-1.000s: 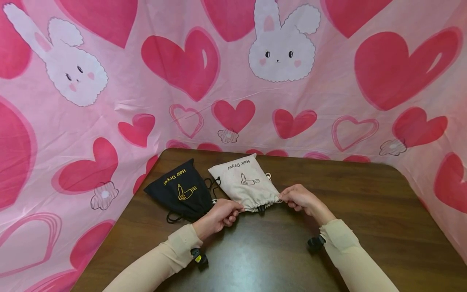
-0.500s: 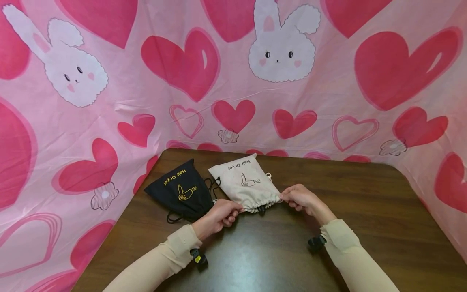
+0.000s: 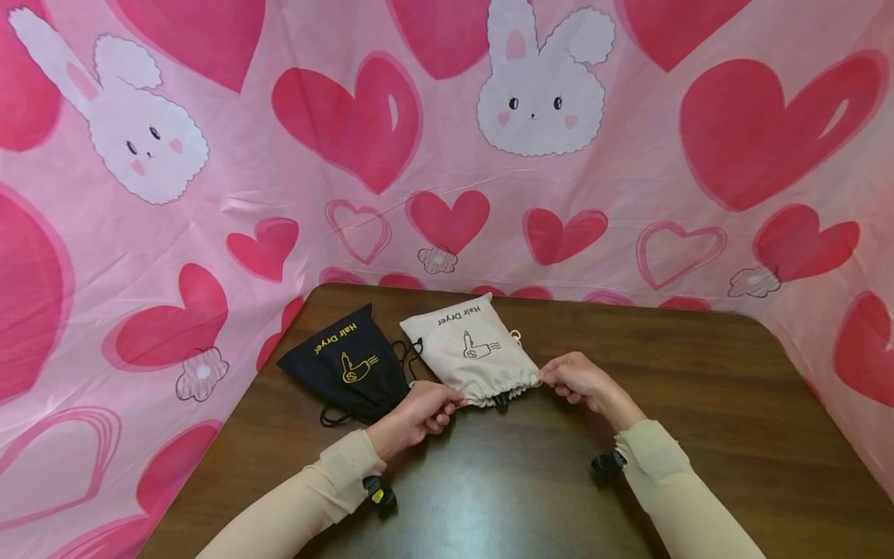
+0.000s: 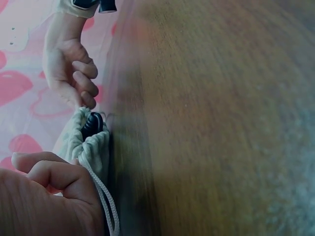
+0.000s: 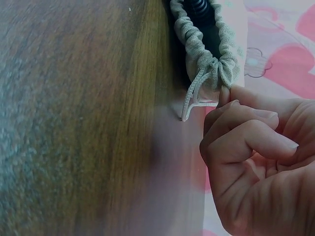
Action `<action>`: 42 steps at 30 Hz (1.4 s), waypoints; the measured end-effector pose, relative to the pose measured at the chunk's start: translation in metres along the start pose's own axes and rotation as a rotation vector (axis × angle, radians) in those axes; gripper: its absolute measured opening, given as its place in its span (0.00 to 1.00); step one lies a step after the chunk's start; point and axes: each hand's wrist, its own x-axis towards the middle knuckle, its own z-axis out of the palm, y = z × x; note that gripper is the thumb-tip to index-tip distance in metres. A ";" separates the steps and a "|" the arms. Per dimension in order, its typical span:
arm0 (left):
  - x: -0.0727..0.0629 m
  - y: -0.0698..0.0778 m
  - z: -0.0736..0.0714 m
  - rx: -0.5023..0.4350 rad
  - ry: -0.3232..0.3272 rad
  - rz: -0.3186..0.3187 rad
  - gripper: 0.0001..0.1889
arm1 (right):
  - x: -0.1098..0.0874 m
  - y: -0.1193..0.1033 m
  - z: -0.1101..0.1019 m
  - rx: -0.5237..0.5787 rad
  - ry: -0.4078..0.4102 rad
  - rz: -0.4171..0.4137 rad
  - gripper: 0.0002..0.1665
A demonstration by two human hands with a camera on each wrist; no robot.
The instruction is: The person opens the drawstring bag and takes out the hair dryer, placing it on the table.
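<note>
A cream drawstring bag [image 3: 471, 330], printed with "Hair Dryer" and a dryer drawing, lies on the table with its gathered mouth toward me. My left hand [image 3: 421, 411] pinches the left corner of that mouth. At the opposite corner, my right hand [image 3: 581, 384] pinches the cloth between thumb and finger. The mouth is partly open, and a black coiled cord [image 5: 199, 10] shows inside; the rest of the contents is hidden. A loop of cream drawstring [image 4: 101, 191] hangs by my left hand. Another drawstring loop [image 5: 189, 101] hangs near my right fingers.
Beside the cream bag on the left lies a black drawstring bag [image 3: 345, 361] with yellow "Hair Dryer" print, its near end partly behind my left hand. The brown wooden table [image 3: 531, 481] is bordered by a pink cloth backdrop [image 3: 447, 171] with hearts and rabbits.
</note>
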 end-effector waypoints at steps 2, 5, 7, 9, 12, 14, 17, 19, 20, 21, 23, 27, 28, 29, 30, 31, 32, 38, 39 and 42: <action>0.000 0.000 -0.001 0.002 0.001 -0.001 0.08 | -0.001 0.000 0.000 -0.004 -0.007 -0.008 0.11; 0.001 -0.001 -0.001 0.004 0.005 -0.006 0.08 | -0.002 -0.001 0.001 -0.003 0.003 -0.004 0.11; 0.001 -0.001 -0.001 0.006 0.008 -0.003 0.08 | -0.002 -0.001 0.001 -0.007 0.005 -0.005 0.11; 0.001 -0.002 -0.001 0.006 0.010 -0.002 0.08 | -0.001 -0.001 0.000 -0.011 0.008 -0.005 0.11; 0.001 -0.002 0.000 0.006 0.011 0.003 0.07 | 0.000 0.000 0.000 -0.018 0.013 -0.007 0.11; 0.002 -0.002 0.001 0.003 0.012 0.002 0.07 | 0.000 0.000 -0.001 -0.025 0.019 -0.010 0.11; 0.001 -0.003 0.001 0.003 0.015 0.003 0.08 | 0.000 0.000 0.000 -0.032 0.031 -0.009 0.11; 0.001 -0.003 0.000 0.004 0.018 0.002 0.08 | 0.000 0.001 0.000 -0.038 0.032 -0.011 0.11; 0.000 -0.004 0.000 0.005 0.019 0.003 0.08 | 0.000 0.001 0.000 -0.039 0.033 -0.011 0.11; 0.000 -0.004 0.000 0.005 0.020 0.004 0.08 | 0.000 0.001 0.001 -0.041 0.032 -0.011 0.12; 0.000 -0.004 0.001 0.009 0.020 0.007 0.08 | 0.000 0.000 0.001 -0.041 0.029 -0.009 0.12; -0.001 -0.002 0.002 0.014 0.014 0.013 0.09 | -0.001 -0.001 0.002 -0.033 0.015 -0.005 0.14; -0.001 -0.002 0.003 0.016 0.015 0.013 0.09 | -0.001 -0.001 0.002 -0.030 0.010 -0.004 0.14; -0.002 -0.001 0.003 0.016 0.016 0.011 0.09 | -0.001 -0.002 0.002 -0.028 0.005 -0.004 0.14; -0.002 -0.001 0.004 0.018 0.019 0.007 0.09 | -0.002 -0.002 0.003 -0.024 0.000 -0.002 0.15; -0.003 -0.001 0.004 0.018 0.022 0.003 0.09 | -0.002 -0.003 0.003 -0.021 -0.005 0.001 0.15; -0.004 -0.001 0.005 0.016 0.025 -0.001 0.09 | -0.003 -0.003 0.003 -0.022 -0.007 0.005 0.16; -0.005 -0.003 0.006 0.000 0.016 -0.028 0.06 | -0.002 -0.003 0.004 -0.038 -0.005 0.031 0.19; -0.005 -0.003 0.006 0.001 0.014 -0.030 0.06 | -0.002 -0.004 0.003 -0.039 -0.007 0.032 0.19; -0.005 -0.004 0.005 0.005 0.013 -0.033 0.06 | -0.003 -0.004 0.003 -0.042 -0.010 0.036 0.20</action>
